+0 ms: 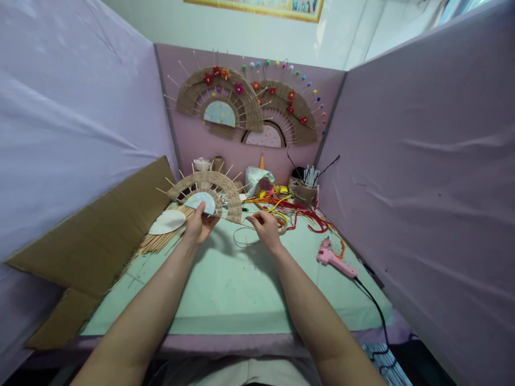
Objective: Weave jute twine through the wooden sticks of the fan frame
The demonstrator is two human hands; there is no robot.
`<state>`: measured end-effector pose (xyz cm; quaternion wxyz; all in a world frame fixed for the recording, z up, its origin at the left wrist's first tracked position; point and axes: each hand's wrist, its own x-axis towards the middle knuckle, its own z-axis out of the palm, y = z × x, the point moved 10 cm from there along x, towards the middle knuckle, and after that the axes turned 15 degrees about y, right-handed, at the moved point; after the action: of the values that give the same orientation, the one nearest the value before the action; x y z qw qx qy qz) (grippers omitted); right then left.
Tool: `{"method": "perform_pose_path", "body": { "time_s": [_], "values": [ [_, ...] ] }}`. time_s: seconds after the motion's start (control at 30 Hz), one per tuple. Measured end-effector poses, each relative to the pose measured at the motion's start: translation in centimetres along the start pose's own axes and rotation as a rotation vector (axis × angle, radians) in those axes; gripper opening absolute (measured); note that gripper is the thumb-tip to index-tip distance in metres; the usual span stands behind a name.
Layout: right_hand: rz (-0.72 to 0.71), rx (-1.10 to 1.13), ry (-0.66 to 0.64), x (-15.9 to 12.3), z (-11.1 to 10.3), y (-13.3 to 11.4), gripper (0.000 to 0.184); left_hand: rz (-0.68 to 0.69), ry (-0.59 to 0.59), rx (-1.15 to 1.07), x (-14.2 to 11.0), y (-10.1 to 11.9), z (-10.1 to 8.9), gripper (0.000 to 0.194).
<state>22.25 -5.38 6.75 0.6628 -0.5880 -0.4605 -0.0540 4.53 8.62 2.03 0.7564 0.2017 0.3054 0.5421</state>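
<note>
My left hand (200, 224) grips a half-round woven fan (232, 195) by its pale blue centre, the thumb on the front face and the fingers behind. Twine is wound in a band around the fan's sticks, whose tips stick out past the outer edge. To the right, my right hand (263, 228) pinches a thin strand of twine (246, 244) that runs from the fan's lower right corner and loops down over the table. The fan is held up above the tabletop, tilted.
A pink glue gun (336, 261) lies at right, its cord trailing off the table edge. Coloured pipe cleaners (298, 214) are heaped at the back right. Thin sticks (155, 242) and a white oval piece (167, 222) lie at left beside cardboard (92, 246). Finished fans (298, 126) hang behind.
</note>
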Motion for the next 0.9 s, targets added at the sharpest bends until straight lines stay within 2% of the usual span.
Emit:
{"method": "perform_pose_path", "body": {
  "time_s": [0.2,0.3,0.47,0.6,0.8,0.9],
  "values": [
    [-0.140,-0.097,0.061,0.0,-0.9,-1.4,0.031,0.097,0.025,0.057,0.1,1.1,-0.3,0.007],
    [-0.206,-0.132,0.040,-0.2,-0.8,-2.0,0.030,0.124,0.027,0.097,0.0,1.4,-0.3,0.006],
    [-0.229,-0.183,-0.002,-0.2,-0.6,-1.9,0.028,0.178,0.043,0.177,-0.1,2.1,-0.5,0.009],
    [-0.170,-0.100,-0.054,-0.1,0.0,-1.6,0.024,0.148,0.031,0.255,0.0,2.0,-0.6,0.012],
    [0.089,0.103,-0.183,-0.5,1.7,0.3,0.018,0.053,0.052,0.250,0.7,1.3,-1.4,0.007],
    [0.108,0.128,-0.223,-0.6,2.0,0.3,0.018,0.019,0.053,0.214,0.9,1.3,-1.4,0.006]
  ]
}}
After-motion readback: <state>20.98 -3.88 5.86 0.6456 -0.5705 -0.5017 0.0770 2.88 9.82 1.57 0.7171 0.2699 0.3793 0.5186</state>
